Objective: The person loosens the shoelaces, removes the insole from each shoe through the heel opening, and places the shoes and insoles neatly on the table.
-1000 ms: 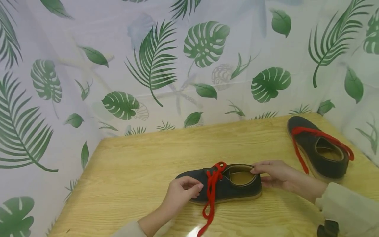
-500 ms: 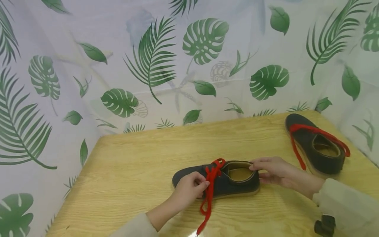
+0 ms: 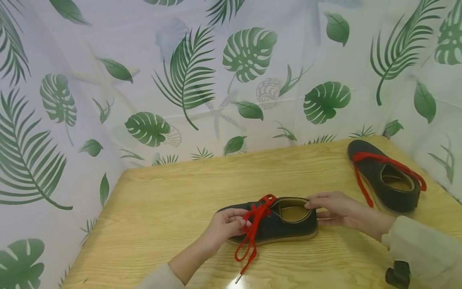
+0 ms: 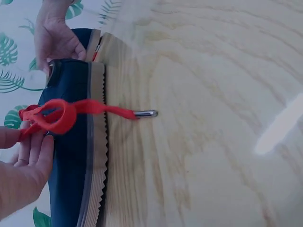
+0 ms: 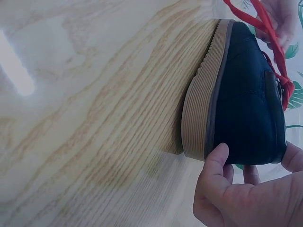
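A dark navy shoe with a tan sole stands on the wooden table, toe to the left. Its red shoelace hangs over the near side in a loop, and one end has a metal tip. Over the toe part, my left hand pinches the lace between thumb and fingers, as the left wrist view shows. My right hand grips the heel, thumb at the collar's rim and other fingers behind and below it. The toe is partly hidden behind the left hand.
A second dark shoe, with a red lace laid over it, stands at the table's right side. The wooden table ends at a white cloth backdrop printed with green leaves.
My left hand has come from beside the lace to pinching it, and has drawn it slightly left, so the hanging loop has spread. The right hand stays at the heel.
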Tool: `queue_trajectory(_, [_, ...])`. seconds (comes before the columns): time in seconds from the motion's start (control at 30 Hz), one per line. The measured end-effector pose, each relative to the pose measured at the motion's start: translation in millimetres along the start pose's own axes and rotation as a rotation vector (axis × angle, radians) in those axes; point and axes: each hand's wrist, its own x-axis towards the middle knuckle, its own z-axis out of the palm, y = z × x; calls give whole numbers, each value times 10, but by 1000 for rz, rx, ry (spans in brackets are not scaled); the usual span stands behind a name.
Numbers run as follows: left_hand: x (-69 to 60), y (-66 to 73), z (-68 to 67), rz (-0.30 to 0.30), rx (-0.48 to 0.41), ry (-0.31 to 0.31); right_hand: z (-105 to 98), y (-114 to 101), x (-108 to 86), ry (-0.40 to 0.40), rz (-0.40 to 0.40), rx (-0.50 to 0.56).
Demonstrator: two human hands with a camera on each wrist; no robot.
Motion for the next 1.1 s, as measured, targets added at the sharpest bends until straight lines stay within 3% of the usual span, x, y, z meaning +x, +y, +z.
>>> queue_trajectory(0.2, [-2,76,-116,-92,-187,-59,-7,25,24,7,-3,-9])
queue_trajectory(0.33, [-18,66,-158,-178,-258,-99,-8,27,21,0,-4,6])
queue_trajectory(0.53, [-64,52,-125,-274,-337,-178,-5,17,9,-3,-4,7])
queue_trajectory(0.63, [-85,66,-72,-300,-359,-247,-11,15,4,-4,-6,2])
queue_trajectory(0.77, [-92,89,9,-293,-407,-327,-16,13,4,-2,-4,1])
queue_trajectory(0.87, [-75,115,50,-250,-468,-333,-14,16,16,-3,-4,5])
queue_trajectory(1.0, [-3,166,95,-195,-622,-276,-18,27,30,-12,-6,16])
queue_trajectory(1.1, [84,203,136,-151,-780,-191,-32,32,33,-16,-8,27])
